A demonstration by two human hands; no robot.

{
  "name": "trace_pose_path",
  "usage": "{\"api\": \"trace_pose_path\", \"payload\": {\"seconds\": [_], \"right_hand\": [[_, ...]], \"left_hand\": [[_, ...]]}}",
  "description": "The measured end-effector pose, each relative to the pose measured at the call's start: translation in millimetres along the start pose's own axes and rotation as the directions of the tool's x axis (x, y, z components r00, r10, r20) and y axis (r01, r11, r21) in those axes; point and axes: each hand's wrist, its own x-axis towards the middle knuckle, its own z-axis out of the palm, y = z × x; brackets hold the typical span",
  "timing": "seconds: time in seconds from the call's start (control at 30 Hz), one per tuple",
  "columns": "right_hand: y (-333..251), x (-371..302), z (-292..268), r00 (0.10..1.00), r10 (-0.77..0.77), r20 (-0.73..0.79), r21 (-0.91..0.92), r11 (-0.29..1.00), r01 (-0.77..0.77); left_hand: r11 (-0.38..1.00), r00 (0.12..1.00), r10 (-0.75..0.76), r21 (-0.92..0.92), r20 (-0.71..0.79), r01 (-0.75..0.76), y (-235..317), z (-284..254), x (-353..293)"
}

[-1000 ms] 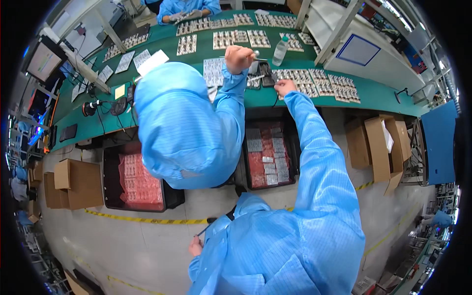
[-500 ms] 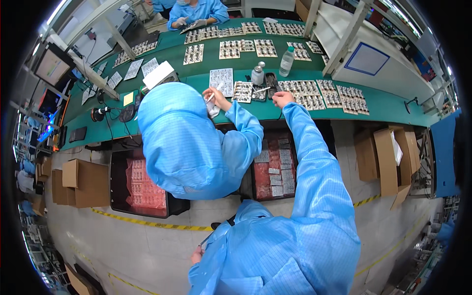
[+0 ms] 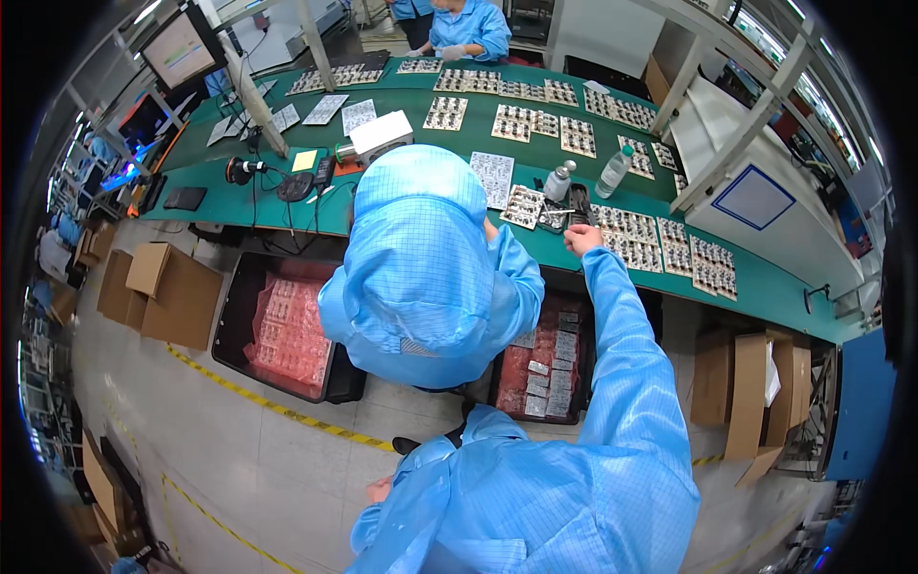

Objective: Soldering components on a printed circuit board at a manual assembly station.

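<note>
My right arm stretches forward to the green workbench [image 3: 316, 203]. My right hand [image 3: 580, 240] is at its near edge with the fingers curled in; what they hold, if anything, is hidden. Just beyond them lie a black holder [image 3: 580, 203] and a small dark tray [image 3: 553, 218]. Circuit boards [image 3: 626, 236] lie to the right of this hand, and another board panel [image 3: 522, 206] to its left. Low at my left side, my left hand [image 3: 380, 490] shows only in part beside my blue smock, its fingers hidden.
A co-worker in a blue cap [image 3: 416, 225] sits close ahead, hands hidden. A dispenser bottle [image 3: 557, 182] and a clear bottle [image 3: 615, 172] stand on the bench. Black bins [image 3: 229, 330] and cardboard boxes [image 3: 182, 292] are on the floor. Another person [image 3: 467, 33] works across the bench.
The view has shifted, so the bench sits differently. The co-worker's hand with a white pen-like tool is now hidden. A slim object at my left hand no longer shows. My right hand remains by the black holder.
</note>
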Motion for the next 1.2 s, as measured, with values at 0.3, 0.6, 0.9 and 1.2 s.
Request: {"api": "trace_pose_path", "payload": {"seconds": [0.3, 0.6, 0.9, 1.2], "right_hand": [[52, -12, 14, 0.997, 0.056, 0.043, -0.011, 0.998, -0.056], [216, -87, 23, 0.996, 0.008, 0.093, -0.045, 0.999, -0.004], [405, -256, 67, 0.842, 0.421, 0.338, -0.849, 0.523, 0.079], [336, -353, 102, 0.655, 0.586, 0.477, -0.779, 0.627, 0.006]], "left_hand": [[0.957, 0.998, 0.041, 0.285, 0.056, -0.055, 36, -7, -6], [0.755, 0.995, -0.083, 0.649, -0.046, 0.093, 44, -2, -7], [0.67, 0.995, -0.007, 0.74, 0.096, -0.066, 54, -6, 2], [0.704, 0.896, 0.367, 0.554, 0.251, -0.444, 116, -10, -5]]}}
